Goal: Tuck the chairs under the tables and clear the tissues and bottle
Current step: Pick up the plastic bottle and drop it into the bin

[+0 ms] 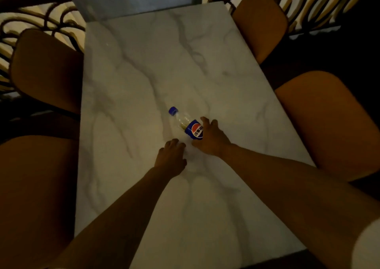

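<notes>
Bottle (188,125) lying on its side near the middle of the marble table (127,67), with both hands at it.

Nearest the viewer, the left hand (171,157) rests on the tabletop just short of the bottle's base, fingers curled under; whether it pinches anything there (a tissue, perhaps) I cannot tell, the light being dim. Just beyond, the right hand (210,138) wraps the bottle's labelled lower half from the right side, fingers over the top and thumb low, a grip that looks suited to lifting it off the table. The bottle's blue cap (173,111) points away and leftward from that hand. Farther out, four orange chairs flank the table, two on each long side, the far right chair (260,24) close against the edge, apparently already tucked.
</notes>
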`<state>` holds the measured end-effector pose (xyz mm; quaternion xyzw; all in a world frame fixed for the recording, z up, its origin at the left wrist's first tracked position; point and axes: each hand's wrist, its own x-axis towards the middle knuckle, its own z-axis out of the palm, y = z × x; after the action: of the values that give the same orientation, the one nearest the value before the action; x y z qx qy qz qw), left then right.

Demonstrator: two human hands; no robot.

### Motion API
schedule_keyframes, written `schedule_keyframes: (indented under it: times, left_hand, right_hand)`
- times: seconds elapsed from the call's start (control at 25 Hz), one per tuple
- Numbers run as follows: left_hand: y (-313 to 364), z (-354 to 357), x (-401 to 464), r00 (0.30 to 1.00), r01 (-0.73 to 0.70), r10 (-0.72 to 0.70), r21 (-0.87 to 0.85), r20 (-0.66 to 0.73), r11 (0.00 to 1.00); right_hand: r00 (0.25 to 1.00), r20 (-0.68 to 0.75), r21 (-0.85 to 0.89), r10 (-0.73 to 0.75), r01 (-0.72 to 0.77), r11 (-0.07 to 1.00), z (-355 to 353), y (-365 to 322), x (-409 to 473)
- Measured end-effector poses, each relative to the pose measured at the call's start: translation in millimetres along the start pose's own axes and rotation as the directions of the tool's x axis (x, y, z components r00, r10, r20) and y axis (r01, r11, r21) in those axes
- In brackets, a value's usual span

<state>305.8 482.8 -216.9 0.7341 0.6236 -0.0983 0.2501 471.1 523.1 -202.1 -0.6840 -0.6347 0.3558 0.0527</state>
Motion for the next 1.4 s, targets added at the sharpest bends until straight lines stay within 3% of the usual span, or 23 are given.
schedule_keyframes:
  times: [0.12,0.32,0.52,0.6,0.8,1.0,1.16,1.28,1.4]
  left_hand:
    - [42.9,7.6,-15.1,0.999,-0.045,0.045,0.016,0.012,0.999]
    - [129.1,26.7,-38.4,0.979,-0.204,0.198,0.14,0.052,0.969]
    - [214.9,71.4,-72.3,0.927,-0.376,0.363,0.222,0.096,0.9]
    - [246.5,91.5,-87.2,0.896,-0.444,0.427,0.237,0.123,0.864]
    - [301.4,143.1,-120.2,0.777,-0.626,0.608,0.298,0.163,0.72]
    - [332.4,177.6,-121.8,0.668,-0.73,0.72,0.35,0.187,0.587]
    - [346.5,190.7,-91.1,0.571,-0.796,0.792,0.383,0.218,0.469]
    - [334.5,196.8,-76.2,0.462,-0.837,0.873,0.4,0.153,0.373]
    - [326.9,205.6,-67.0,0.396,-0.871,0.916,0.343,0.068,0.351]
  right_hand:
    - [0.998,-0.066,0.078,-0.006,0.011,0.997,-20.1,31.9,-34.0]
    - [0.968,-0.199,0.257,0.154,-0.1,0.961,-53.5,95.3,-99.7]
    - [0.929,-0.317,0.426,0.191,-0.041,0.904,-62.1,172.5,-195.7]
    - [0.897,-0.351,0.529,0.269,-0.047,0.847,-62.9,205.9,-236.6]
    - [0.774,-0.409,0.637,0.483,-0.136,0.759,-58.6,298.8,-331.8]
    - [0.747,-0.402,0.702,0.53,-0.121,0.702,-19.0,369.2,-383.1]
    - [0.737,-0.315,0.753,0.598,-0.189,0.63,41.9,407.9,-382.8]
    - [0.704,-0.249,0.783,0.665,-0.258,0.566,90.0,428.5,-359.8]
    - [0.667,-0.193,0.801,0.72,-0.317,0.508,132.6,448.4,-331.2]
